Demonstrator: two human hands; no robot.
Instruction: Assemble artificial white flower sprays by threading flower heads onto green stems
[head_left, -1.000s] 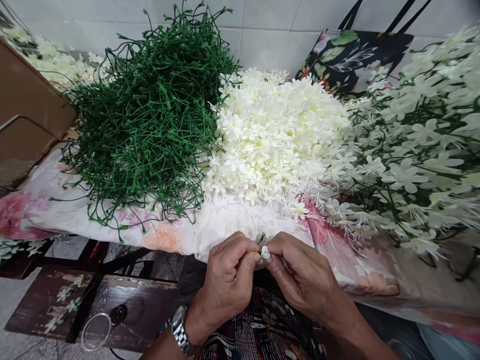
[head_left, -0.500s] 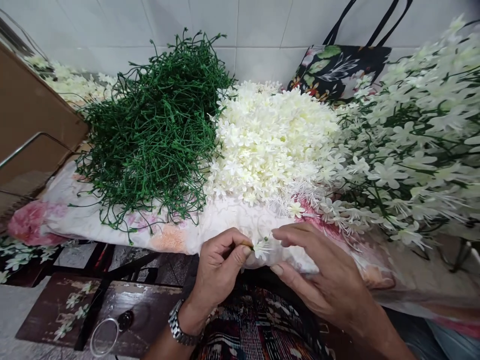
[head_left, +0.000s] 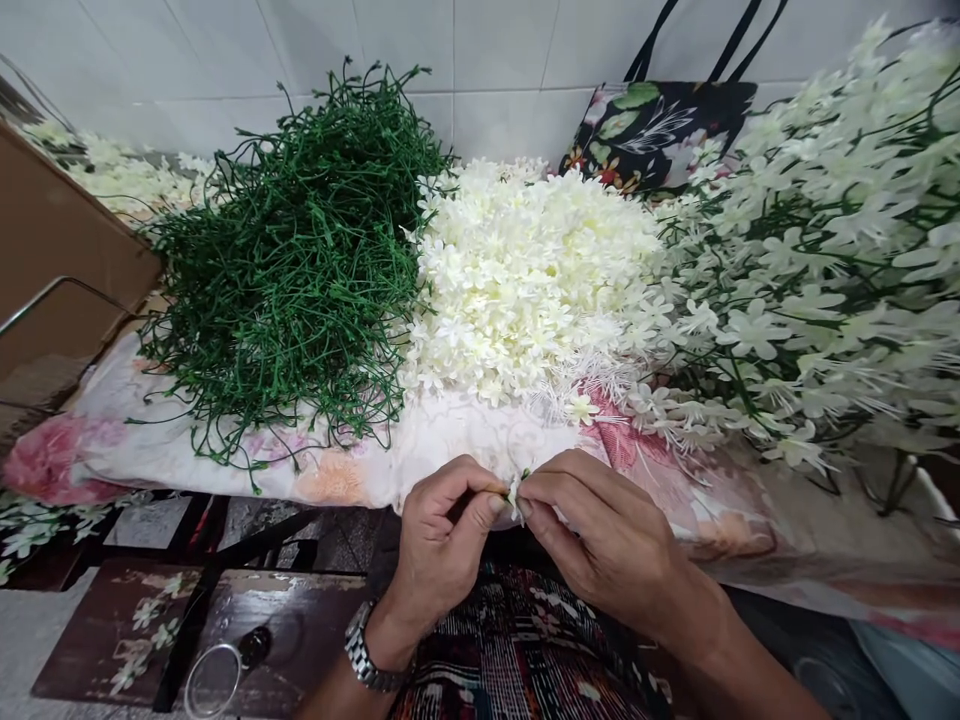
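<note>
Between my hands, just above my lap at the table's near edge, is a small white artificial flower [head_left: 514, 496] with a bit of green stem showing. My left hand [head_left: 450, 530] pinches it from the left, thumb against forefinger. From the other side, my right hand [head_left: 600, 535] has thumb and fingers closed on the petals. The fingertips hide most of the flower. Beyond my hands lies a heap of loose white flower heads [head_left: 525, 280], with a few thin white stamens [head_left: 562, 385] at its front. Left of it rises a tangled pile of green plastic stems [head_left: 300, 270].
Assembled white flower sprays [head_left: 787, 310] crowd the right side. A black floral bag [head_left: 660, 135] leans on the tiled wall. At left stands a cardboard box [head_left: 67, 240]. A flowered cloth [head_left: 450, 440] covers the table; a brown stool [head_left: 292, 620] with a clear cup [head_left: 212, 680] is below.
Half a second ago my right hand was open and apart from the flower, its stamens showing. It has come back in and closed on the petals. My left hand keeps its pinch.
</note>
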